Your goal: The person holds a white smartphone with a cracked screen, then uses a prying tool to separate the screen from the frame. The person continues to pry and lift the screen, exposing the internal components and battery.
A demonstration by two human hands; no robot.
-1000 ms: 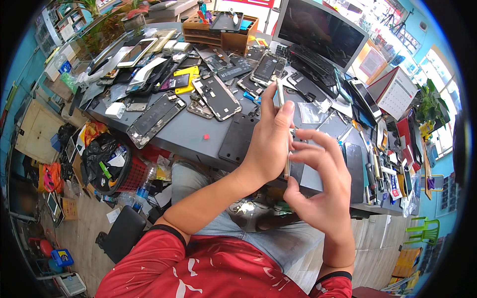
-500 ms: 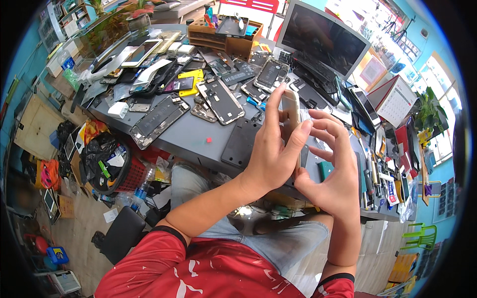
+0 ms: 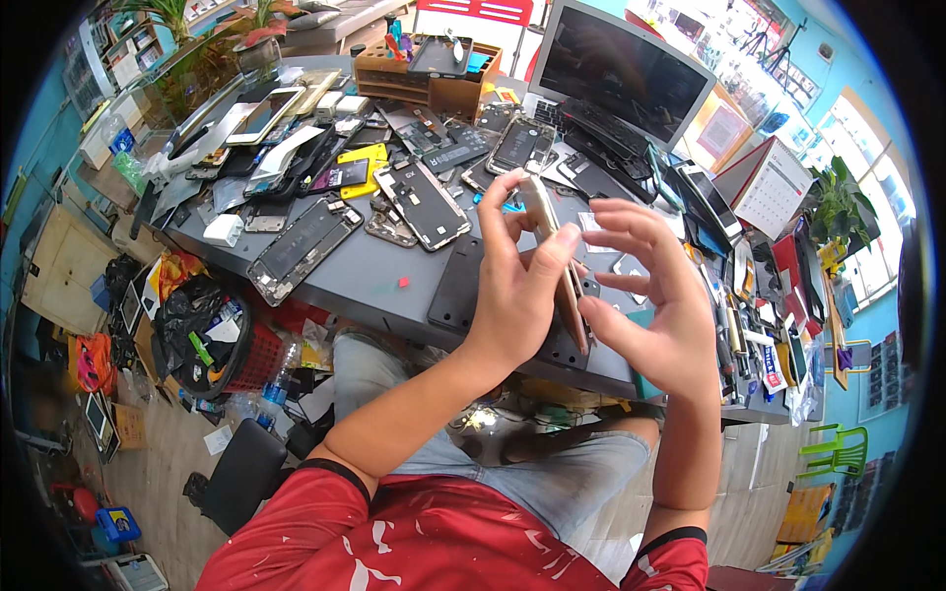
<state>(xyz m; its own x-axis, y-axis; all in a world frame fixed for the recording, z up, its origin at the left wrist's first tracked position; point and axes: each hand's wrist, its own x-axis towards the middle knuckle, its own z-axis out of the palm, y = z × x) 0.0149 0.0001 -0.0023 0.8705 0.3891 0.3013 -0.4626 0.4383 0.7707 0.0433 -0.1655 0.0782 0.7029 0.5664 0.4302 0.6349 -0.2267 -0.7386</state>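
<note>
We note crumpled black bags [image 3: 180, 313] in a red basket [image 3: 258, 357], left hand [image 3: 517, 300] clamped on a slim phone [image 3: 571, 313], right hand [image 3: 665, 330] spread.

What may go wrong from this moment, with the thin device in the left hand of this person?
The thin device might slip: the left hand holds it tilted near the front edge of the desk, while the right hand is spread beside it. If dropped, it may hit the flat black item below. The small red piece lies loose and could be brushed away.
</note>
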